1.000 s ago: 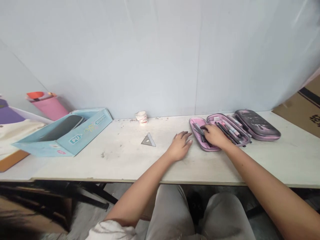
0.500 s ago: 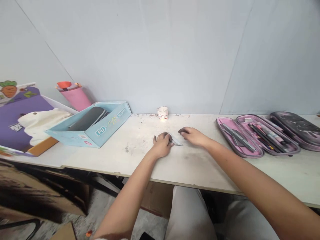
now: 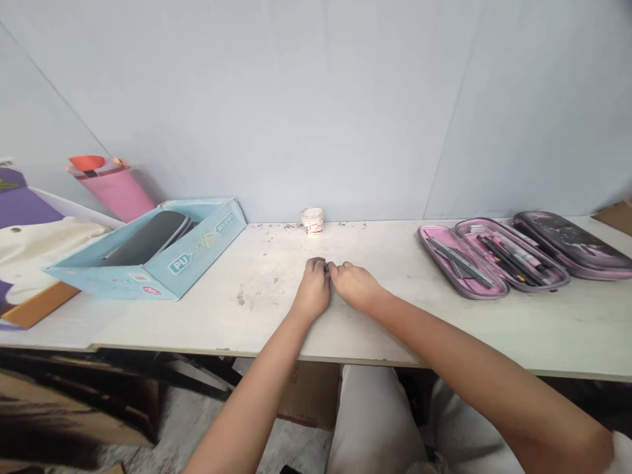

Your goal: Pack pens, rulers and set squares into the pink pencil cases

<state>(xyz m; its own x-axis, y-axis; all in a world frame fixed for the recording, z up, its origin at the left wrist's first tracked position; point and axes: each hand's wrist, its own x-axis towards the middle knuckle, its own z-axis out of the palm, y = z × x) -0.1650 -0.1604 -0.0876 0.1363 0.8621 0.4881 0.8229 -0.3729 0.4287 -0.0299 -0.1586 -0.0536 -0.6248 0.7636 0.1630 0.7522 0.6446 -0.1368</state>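
My left hand [image 3: 313, 288] is closed over the white table [image 3: 266, 322], its fingers curled at the middle of the tabletop. Against it, fingertips meeting, is my right hand [image 3: 354, 286], also closed. Between the fingers a small greyish bit shows, too little of it to name. The clear set square from the earlier frame cannot be seen now. Just beyond the hands, near the wall, stands a small white paper cup [image 3: 313, 222] with red print.
To the right lie an open pencil case [image 3: 464, 291] with pens inside and a closed dark case [image 3: 575, 247]. On the left are a light blue box [image 3: 162, 280] holding a grey case [image 3: 148, 238], a pink pouch [image 3: 118, 195] and white cloth [image 3: 44, 247]. Dark crumbs dot the tabletop.
My right hand has moved left until its fingers meet my left hand. The set square, visible beside my left fingers before, has gone from sight. The view has shifted right.
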